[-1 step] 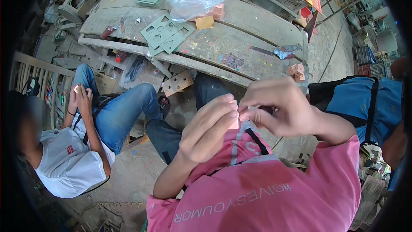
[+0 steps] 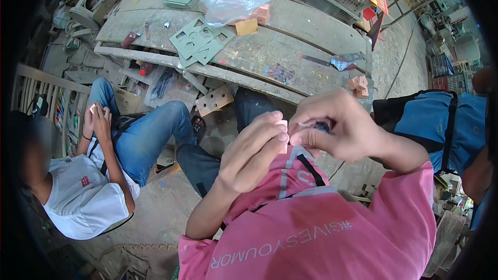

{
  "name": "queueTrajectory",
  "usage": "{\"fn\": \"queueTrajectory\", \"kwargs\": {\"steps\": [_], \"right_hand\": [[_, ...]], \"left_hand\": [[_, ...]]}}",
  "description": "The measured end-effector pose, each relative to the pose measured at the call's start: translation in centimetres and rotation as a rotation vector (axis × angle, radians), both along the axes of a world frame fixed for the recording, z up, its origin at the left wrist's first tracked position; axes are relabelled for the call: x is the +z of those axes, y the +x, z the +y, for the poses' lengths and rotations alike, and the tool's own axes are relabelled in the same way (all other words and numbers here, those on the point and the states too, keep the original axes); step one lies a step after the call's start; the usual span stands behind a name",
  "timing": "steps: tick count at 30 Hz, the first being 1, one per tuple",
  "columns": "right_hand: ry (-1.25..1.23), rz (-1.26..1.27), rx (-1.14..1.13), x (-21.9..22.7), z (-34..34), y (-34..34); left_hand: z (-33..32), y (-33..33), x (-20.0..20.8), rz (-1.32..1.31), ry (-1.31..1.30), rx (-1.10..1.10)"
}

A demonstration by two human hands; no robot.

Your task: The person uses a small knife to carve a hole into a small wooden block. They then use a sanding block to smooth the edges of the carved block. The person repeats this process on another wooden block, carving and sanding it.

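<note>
My left hand [image 2: 251,153] is closed around a small pink block [image 2: 284,148], held up in front of my shirt. Most of that block is hidden behind the fingers, with only a narrow face showing at the fingertips. My right hand [image 2: 345,127] is curled with thumb and finger pressed together against the block's right side. Something dark [image 2: 322,125] shows inside its curled fingers, too small and shaded to name.
Across from me, a worn wooden table [image 2: 290,46] carries pink blocks [image 2: 359,86], green cut-out panels [image 2: 199,41], a plastic bag [image 2: 236,0] and a blade-like tool [image 2: 332,63]. A person in white [image 2: 91,192] sits at left; another in blue [image 2: 430,124] is at right.
My right hand has shifted slightly at the block, its wrist turning a little, and more of the dark thing shows inside its fingers. My left hand stays nearly still.
</note>
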State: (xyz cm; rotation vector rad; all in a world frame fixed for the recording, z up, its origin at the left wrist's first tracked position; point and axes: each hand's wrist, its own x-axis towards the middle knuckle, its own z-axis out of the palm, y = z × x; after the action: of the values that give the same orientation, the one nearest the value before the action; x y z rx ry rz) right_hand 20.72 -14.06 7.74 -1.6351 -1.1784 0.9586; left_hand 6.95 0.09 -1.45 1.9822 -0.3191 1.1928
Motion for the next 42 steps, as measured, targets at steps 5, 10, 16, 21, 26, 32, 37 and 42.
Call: {"fn": "queueTrajectory", "kwargs": {"steps": [5,10,16,21,26,32,37,42], "right_hand": [[-0.194,0.693,-0.221,1.1,0.0,-1.2],[0.217,0.679,-0.490,-0.8,-2.9,0.7],[0.203,0.259,-0.355,-0.6,-2.2,-1.6],[0.371,-0.346,-0.116,0.1,-1.1,-0.5],[0.351,-0.590,0.096,0.9,-0.5,0.1],[0.759,-1.045,0.325,-0.5,0.0,1.2],[0.698,-0.971,0.271,-1.7,-0.3,1.1],[0.458,-0.427,0.053,-1.1,-0.2,0.1]], "left_hand": [[0.5,0.9,-0.9,0.008,-0.162,0.054],[-0.8,-0.7,-0.6,0.084,-0.748,-0.246],[-1.6,-0.3,-1.0,0.152,-1.028,-0.420],[-2.0,-0.1,0.1,0.095,-1.084,-0.521],[-1.6,-0.8,0.0,0.138,-0.951,-0.479],[-1.5,-2.0,4.0,0.515,-1.047,-0.374],[-1.5,-1.8,4.0,0.600,-0.941,-0.231],[-1.5,-1.9,3.3,0.359,-0.329,0.032]]}}
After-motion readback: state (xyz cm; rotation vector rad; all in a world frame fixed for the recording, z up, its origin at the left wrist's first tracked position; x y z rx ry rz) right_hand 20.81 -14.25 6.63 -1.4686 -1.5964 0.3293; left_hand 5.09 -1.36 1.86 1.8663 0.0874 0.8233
